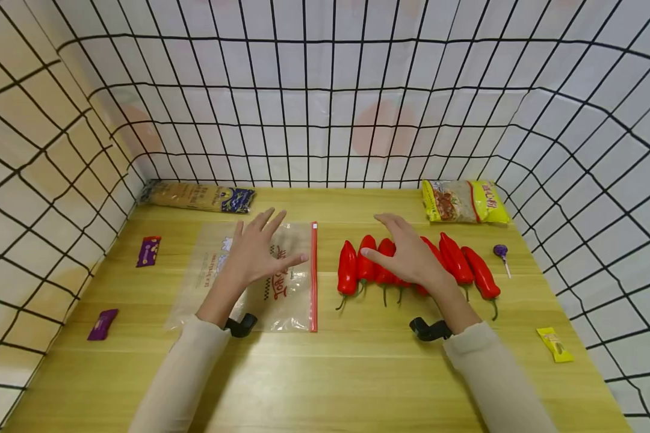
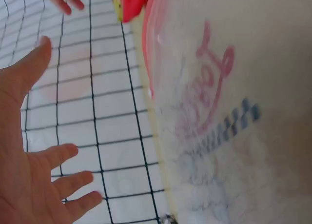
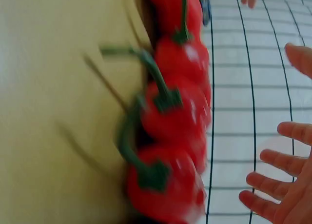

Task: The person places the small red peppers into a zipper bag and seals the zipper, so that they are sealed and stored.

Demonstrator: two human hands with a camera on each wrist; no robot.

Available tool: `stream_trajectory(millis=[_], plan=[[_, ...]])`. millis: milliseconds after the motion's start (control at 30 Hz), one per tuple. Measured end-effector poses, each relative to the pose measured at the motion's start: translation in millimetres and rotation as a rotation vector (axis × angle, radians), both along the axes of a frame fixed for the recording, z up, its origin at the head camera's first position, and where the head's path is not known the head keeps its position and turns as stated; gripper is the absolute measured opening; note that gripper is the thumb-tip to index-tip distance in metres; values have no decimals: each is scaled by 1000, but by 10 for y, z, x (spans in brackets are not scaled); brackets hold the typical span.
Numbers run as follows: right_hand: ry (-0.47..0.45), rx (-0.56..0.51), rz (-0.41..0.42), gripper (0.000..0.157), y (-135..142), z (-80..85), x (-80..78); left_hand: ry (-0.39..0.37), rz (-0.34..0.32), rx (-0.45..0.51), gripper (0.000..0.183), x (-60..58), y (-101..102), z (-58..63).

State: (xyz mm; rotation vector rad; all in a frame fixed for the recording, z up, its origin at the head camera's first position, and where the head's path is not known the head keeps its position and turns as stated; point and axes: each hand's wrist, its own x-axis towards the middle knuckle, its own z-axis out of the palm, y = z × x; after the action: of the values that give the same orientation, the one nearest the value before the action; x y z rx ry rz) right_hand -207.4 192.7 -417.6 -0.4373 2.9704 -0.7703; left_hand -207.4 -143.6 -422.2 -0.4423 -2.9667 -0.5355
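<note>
My left hand (image 1: 257, 252) hovers with fingers spread above a clear zip bag (image 1: 295, 300) that lies flat on the table. The bag has a red zip edge on its right side and red lettering. My right hand (image 1: 411, 255), fingers also apart, is over a row of several red peppers (image 1: 346, 267) with green stems, and hides part of the middle ones. In the left wrist view the left hand (image 2: 34, 170) holds nothing. The right wrist view shows the right hand (image 3: 287, 180) bare of any object, beside the peppers (image 3: 170, 185).
A noodle packet (image 1: 195, 197) lies at the back left, a yellow food packet (image 1: 463, 201) at the back right. Purple sweets (image 1: 148, 251) are on the left. A lollipop (image 1: 501, 251) and a yellow sweet (image 1: 555, 346) lie right. Black wire mesh (image 1: 330, 90) surrounds the table.
</note>
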Motion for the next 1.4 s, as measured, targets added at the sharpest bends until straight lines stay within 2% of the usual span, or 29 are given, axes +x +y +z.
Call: stream_trajectory(millis=[167, 267, 367, 533, 733, 1000, 1167, 1267, 1400], plan=[[-23, -143, 57, 80, -176, -70, 150, -57, -103, 123, 95, 127, 19, -14], [-29, -210, 84, 73, -287, -113, 211, -98, -142, 184, 87, 172, 22, -32], [-31, -258, 100, 67, -390, -166, 259, -127, -170, 213, 79, 195, 18, -89], [-68, -371, 131, 61, -551, -253, 327, -165, -210, 210, 71, 209, 3, -260], [-115, -442, 160, 55, -730, -314, 397, -217, -196, 217, 50, 209, -1, -425], [-151, -477, 203, 50, -886, -363, 438, -185, -116, 387, 15, 188, -19, -546], [-126, -444, 212, 43, -943, -392, 438, -204, -103, 542, 9, 211, -73, -531], [-110, -433, 218, 42, -980, -391, 442, -219, -127, 624, 9, 242, -99, -494], [-115, -443, 200, 38, -1035, -390, 443, -237, -157, 684, 12, 276, -93, -482]])
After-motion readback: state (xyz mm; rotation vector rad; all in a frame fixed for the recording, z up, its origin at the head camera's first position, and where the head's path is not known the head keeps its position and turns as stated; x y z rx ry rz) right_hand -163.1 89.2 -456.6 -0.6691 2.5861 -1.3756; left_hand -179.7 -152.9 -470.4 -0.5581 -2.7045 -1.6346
